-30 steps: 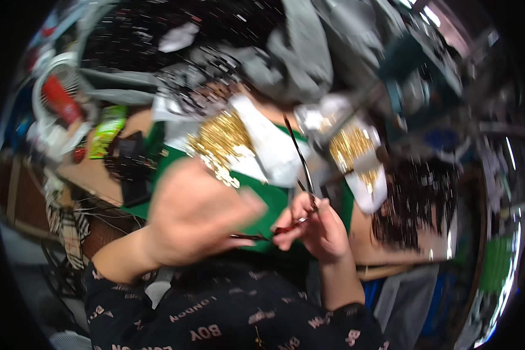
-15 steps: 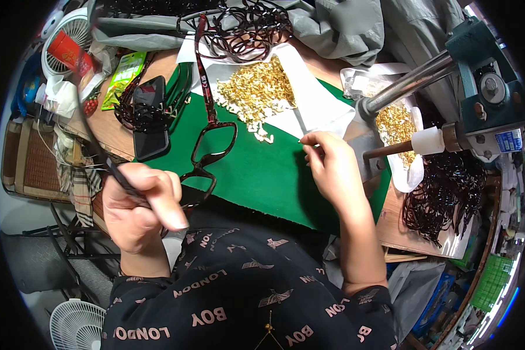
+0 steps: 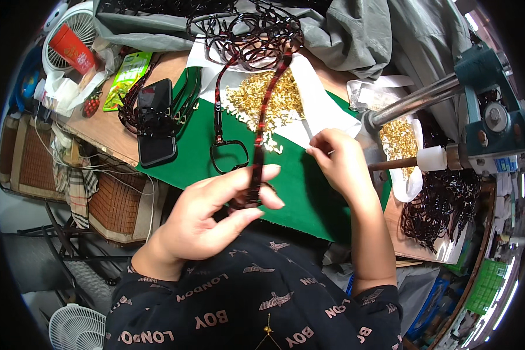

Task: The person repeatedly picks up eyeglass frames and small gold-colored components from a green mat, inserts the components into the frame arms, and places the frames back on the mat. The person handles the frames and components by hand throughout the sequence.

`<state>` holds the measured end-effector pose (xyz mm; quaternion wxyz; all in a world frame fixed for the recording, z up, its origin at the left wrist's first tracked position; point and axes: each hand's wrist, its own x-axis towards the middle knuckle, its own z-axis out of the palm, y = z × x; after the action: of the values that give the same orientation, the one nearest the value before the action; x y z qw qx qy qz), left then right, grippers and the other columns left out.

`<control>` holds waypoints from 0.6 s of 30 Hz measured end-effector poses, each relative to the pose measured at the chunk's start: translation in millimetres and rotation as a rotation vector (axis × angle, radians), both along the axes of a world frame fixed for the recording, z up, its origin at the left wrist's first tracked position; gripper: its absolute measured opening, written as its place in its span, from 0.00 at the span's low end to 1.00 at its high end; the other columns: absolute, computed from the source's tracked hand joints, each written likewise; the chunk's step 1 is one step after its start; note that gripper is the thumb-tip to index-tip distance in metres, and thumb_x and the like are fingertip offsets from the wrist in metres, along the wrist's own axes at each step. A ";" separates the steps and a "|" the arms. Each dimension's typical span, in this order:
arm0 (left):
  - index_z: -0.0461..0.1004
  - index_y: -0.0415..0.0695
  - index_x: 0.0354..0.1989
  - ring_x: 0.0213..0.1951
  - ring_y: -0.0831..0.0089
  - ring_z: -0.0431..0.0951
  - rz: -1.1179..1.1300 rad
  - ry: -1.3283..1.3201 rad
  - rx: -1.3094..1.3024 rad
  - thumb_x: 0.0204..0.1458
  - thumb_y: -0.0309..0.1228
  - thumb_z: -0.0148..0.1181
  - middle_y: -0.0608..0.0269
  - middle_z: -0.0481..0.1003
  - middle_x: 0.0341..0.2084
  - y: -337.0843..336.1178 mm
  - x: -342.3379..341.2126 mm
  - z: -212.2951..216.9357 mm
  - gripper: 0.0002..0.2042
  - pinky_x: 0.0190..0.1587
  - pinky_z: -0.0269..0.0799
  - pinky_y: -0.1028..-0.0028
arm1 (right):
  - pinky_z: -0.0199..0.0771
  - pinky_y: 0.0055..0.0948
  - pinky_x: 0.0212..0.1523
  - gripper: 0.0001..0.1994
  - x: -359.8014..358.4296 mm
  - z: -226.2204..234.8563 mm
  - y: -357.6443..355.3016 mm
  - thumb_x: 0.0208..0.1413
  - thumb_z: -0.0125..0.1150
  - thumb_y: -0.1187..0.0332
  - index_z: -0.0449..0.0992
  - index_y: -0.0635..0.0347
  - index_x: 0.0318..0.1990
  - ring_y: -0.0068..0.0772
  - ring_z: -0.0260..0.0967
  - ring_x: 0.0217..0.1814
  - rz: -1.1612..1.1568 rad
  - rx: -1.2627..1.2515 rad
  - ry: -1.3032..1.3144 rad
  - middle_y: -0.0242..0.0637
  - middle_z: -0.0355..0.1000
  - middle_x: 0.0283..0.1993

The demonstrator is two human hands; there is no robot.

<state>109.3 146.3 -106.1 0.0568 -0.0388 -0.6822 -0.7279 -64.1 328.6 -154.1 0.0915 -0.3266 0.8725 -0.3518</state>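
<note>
My left hand [image 3: 207, 213] grips a dark red tortoiseshell eyeglass frame [image 3: 258, 131] by its near side, fingers and thumb closed around it. Both temples point away from me, and one rim shows beyond my fingers; the other is mostly hidden by the hand. Over the green mat [image 3: 291, 195], my right hand [image 3: 339, 160] is pinched, thumb against forefinger. Whatever it may hold is too small to make out. Beyond both hands, small gold-coloured pieces [image 3: 245, 93] lie heaped on white sheeting [image 3: 326, 114], some spilling onto the mat.
More dark glasses frames [image 3: 239, 29] are piled at the back. A phone [image 3: 151, 149] with frames on it lies left. At right stands a green machine [image 3: 490, 111] with a metal column, near another gold heap [image 3: 398, 137] and a dark tangled pile [image 3: 440, 210]. A fan [image 3: 79, 20] stands far left.
My left hand has moved right, toward the middle, and turned the glasses frame so both temples now point away from me. My right hand stays pinched in nearly the same place.
</note>
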 end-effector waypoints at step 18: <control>0.62 0.35 0.53 0.42 0.66 0.79 0.199 0.257 -0.485 0.47 0.16 0.58 0.53 0.75 0.40 49.8 -38.8 -24.2 0.23 0.45 0.74 0.72 | 0.61 0.20 0.43 0.05 82.6 9.9 -1.1 0.47 0.64 0.78 0.77 0.64 0.33 0.22 0.61 0.38 -0.177 -0.986 -0.317 0.33 0.65 0.34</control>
<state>70.4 196.1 -130.3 0.2029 -0.0758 -0.8240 -0.5236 18.4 327.5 -144.2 0.0277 -0.1986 0.6030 -0.7721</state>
